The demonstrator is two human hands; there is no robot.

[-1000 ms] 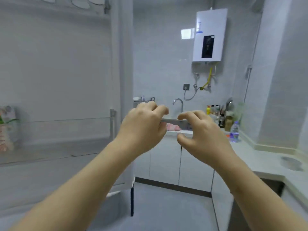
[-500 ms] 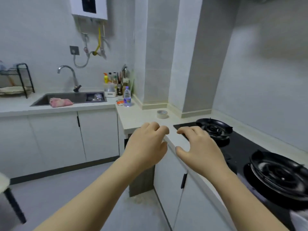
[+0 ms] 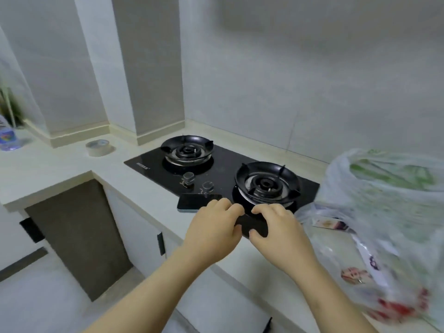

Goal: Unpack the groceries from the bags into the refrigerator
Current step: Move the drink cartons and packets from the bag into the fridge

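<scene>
Thin plastic grocery bags [image 3: 384,212] lie on the counter at the right, blurred; green produce shows through the upper one and red and printed packets through the lower one. My left hand [image 3: 213,229] and my right hand [image 3: 278,234] hover side by side over the front edge of the black gas hob [image 3: 223,174], to the left of the bags. Both hands have loosely curled fingers and hold nothing. The refrigerator is out of view.
A dark phone [image 3: 198,201] lies at the hob's front edge just beyond my left hand. A roll of tape [image 3: 98,147] and a water bottle [image 3: 7,137] stand on the white counter [image 3: 60,169] at the left. White cabinets run below.
The view has swung right, from the refrigerator door past the sink to the hob and the bags. Both hands stay held out in front, empty.
</scene>
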